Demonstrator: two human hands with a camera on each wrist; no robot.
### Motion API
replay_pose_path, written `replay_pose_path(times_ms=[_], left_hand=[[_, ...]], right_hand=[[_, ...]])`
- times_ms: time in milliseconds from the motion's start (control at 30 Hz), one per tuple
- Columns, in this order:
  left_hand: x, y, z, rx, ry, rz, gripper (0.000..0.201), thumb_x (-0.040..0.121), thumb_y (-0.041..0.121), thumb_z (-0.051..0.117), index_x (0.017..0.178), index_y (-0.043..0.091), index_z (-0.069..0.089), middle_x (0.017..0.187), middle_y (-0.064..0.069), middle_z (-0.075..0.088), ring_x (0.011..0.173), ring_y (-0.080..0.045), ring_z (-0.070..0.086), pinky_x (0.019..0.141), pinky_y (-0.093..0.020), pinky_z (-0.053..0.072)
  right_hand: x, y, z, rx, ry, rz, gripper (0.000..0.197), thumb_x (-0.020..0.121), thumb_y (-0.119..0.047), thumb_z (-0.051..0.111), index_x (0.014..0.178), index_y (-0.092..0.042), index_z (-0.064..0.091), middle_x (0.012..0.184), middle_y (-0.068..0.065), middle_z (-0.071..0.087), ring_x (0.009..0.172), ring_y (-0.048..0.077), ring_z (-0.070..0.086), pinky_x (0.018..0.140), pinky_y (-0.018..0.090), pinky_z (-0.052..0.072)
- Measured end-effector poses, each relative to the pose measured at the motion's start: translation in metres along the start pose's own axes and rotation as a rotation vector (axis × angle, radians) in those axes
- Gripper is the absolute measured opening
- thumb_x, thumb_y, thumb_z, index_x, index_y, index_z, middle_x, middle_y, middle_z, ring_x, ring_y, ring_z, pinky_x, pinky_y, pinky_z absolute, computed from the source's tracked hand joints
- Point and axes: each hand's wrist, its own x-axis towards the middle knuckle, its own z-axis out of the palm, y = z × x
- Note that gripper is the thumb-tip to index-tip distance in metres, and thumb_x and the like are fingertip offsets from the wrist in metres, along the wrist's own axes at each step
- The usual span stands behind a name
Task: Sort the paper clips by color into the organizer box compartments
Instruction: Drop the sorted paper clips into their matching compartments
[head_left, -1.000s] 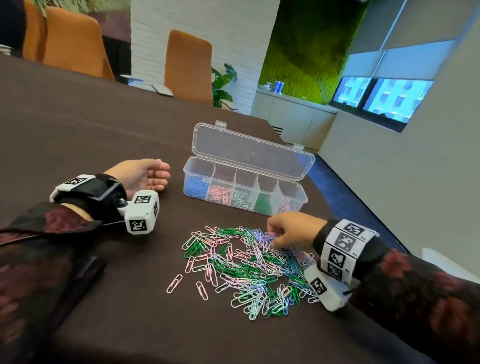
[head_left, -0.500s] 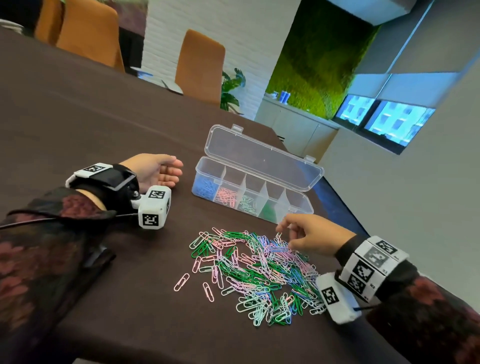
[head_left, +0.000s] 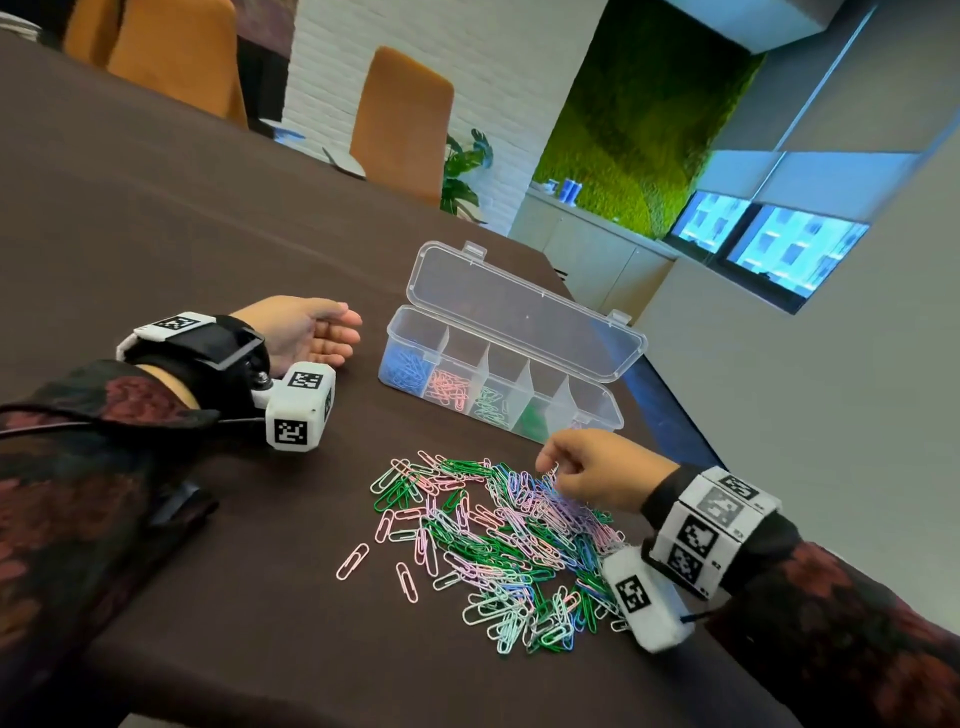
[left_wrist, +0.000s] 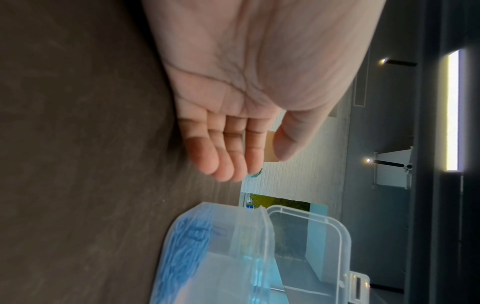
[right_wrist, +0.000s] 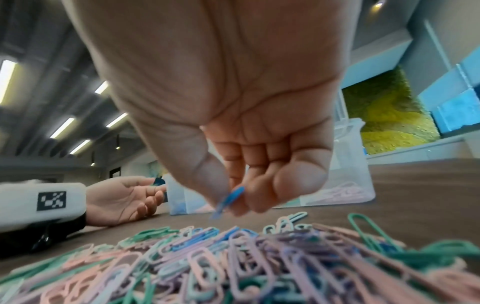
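A pile of paper clips (head_left: 498, 535) in green, pink, lilac, blue and mint lies on the dark table. Behind it stands the clear organizer box (head_left: 597, 415) with its lid open; its compartments hold blue (head_left: 405, 366), pink (head_left: 449, 389), mint (head_left: 491, 405) and green (head_left: 535, 418) clips. My right hand (head_left: 597, 467) hovers just over the pile's far right side and pinches a blue paper clip (right_wrist: 230, 199) between thumb and fingertips. My left hand (head_left: 306, 332) rests palm up on the table left of the box, fingers relaxed and empty (left_wrist: 233, 148).
The table edge (head_left: 691, 447) runs close behind the box on the right. Two loose pink clips (head_left: 353, 561) lie left of the pile. Orange chairs (head_left: 400, 114) stand at the table's far side. Bare tabletop (head_left: 156, 234) stretches to the left and front.
My right hand has lifted off the pile with a blue clip pinched in its fingers. My left hand's fingers have uncurled and lie relaxed.
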Motion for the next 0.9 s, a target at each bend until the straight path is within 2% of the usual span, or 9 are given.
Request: replay_pose_path(times_ms=[167, 267, 467, 567, 633, 700, 767, 833, 900], left_hand=[[0.001, 0.000, -0.002, -0.018, -0.001, 0.000, 0.026, 0.100, 0.025, 0.039, 0.089, 0.011, 0.058, 0.079, -0.006, 0.056, 0.051, -0.011, 0.060, 0.046, -0.016, 0.051], [0.002, 0.000, -0.002, -0.027, 0.001, -0.001, 0.025, 0.100, 0.025, 0.040, 0.090, 0.011, 0.058, 0.079, -0.006, 0.057, 0.048, -0.009, 0.060, 0.046, -0.016, 0.051], [0.002, 0.000, -0.001, -0.026, 0.001, -0.011, 0.025, 0.100, 0.025, 0.040, 0.090, 0.011, 0.058, 0.079, -0.005, 0.057, 0.053, -0.011, 0.058, 0.046, -0.016, 0.051], [0.001, 0.000, -0.001, -0.032, 0.001, -0.006, 0.025, 0.100, 0.025, 0.040, 0.089, 0.011, 0.058, 0.078, -0.005, 0.056, 0.048, -0.009, 0.059, 0.046, -0.016, 0.050], [0.001, 0.000, 0.000, -0.035, -0.001, -0.007, 0.025, 0.100, 0.024, 0.040, 0.090, 0.011, 0.058, 0.078, -0.005, 0.057, 0.047, -0.009, 0.059, 0.045, -0.016, 0.050], [0.001, 0.000, 0.000, -0.037, -0.005, -0.007, 0.025, 0.100, 0.024, 0.040, 0.090, 0.011, 0.058, 0.079, -0.005, 0.057, 0.047, -0.009, 0.060, 0.045, -0.016, 0.050], [0.000, 0.001, 0.000, -0.035, -0.005, -0.008, 0.025, 0.100, 0.024, 0.040, 0.090, 0.011, 0.058, 0.078, -0.005, 0.057, 0.047, -0.009, 0.059, 0.045, -0.016, 0.050], [-0.001, 0.001, 0.000, -0.029, -0.003, -0.009, 0.025, 0.100, 0.025, 0.040, 0.089, 0.011, 0.058, 0.079, -0.005, 0.056, 0.052, -0.011, 0.058, 0.045, -0.016, 0.050], [-0.002, 0.001, 0.001, -0.019, -0.001, -0.011, 0.025, 0.100, 0.025, 0.040, 0.089, 0.011, 0.058, 0.079, -0.005, 0.056, 0.061, -0.014, 0.055, 0.046, -0.016, 0.050]], right_hand=[[-0.005, 0.002, -0.004, 0.854, 0.086, 0.128, 0.032, 0.089, 0.012, 0.030, 0.089, -0.007, 0.056, 0.067, 0.014, 0.056, 0.047, 0.014, 0.059, 0.045, 0.020, 0.047], [-0.002, -0.001, -0.007, 1.235, 0.114, 0.148, 0.027, 0.088, 0.008, 0.031, 0.083, -0.004, 0.055, 0.072, 0.012, 0.048, 0.050, 0.019, 0.050, 0.041, 0.022, 0.042], [0.007, -0.015, -0.006, 0.907, 0.040, 0.182, 0.013, 0.091, -0.012, 0.049, 0.092, -0.010, 0.062, 0.064, 0.001, 0.046, 0.046, 0.009, 0.031, 0.041, 0.018, 0.024], [0.007, -0.021, -0.004, 0.351, -0.015, 0.101, 0.011, 0.092, -0.026, 0.057, 0.096, -0.019, 0.064, 0.069, -0.009, 0.053, 0.046, 0.002, 0.044, 0.044, 0.015, 0.034], [0.005, -0.025, -0.001, 0.100, -0.074, -0.029, 0.009, 0.092, -0.027, 0.059, 0.090, -0.023, 0.067, 0.076, -0.011, 0.060, 0.061, 0.003, 0.054, 0.061, 0.021, 0.044], [0.002, -0.026, 0.001, 0.169, -0.265, -0.103, 0.014, 0.090, -0.024, 0.059, 0.081, -0.027, 0.069, 0.072, -0.007, 0.059, 0.060, 0.014, 0.047, 0.058, 0.027, 0.040], [-0.005, -0.028, -0.004, 0.348, -0.376, -0.122, 0.014, 0.087, -0.018, 0.056, 0.082, -0.021, 0.069, 0.062, -0.007, 0.052, 0.047, 0.007, 0.037, 0.044, 0.018, 0.030], [-0.007, -0.031, -0.013, 0.369, -0.232, -0.111, 0.009, 0.090, -0.011, 0.058, 0.088, -0.010, 0.067, 0.061, -0.007, 0.051, 0.039, 0.000, 0.038, 0.040, 0.010, 0.028], [-0.003, -0.031, -0.020, 0.224, -0.041, -0.081, 0.007, 0.092, -0.008, 0.058, 0.094, -0.007, 0.064, 0.066, -0.008, 0.054, 0.039, -0.006, 0.046, 0.042, 0.006, 0.034]])
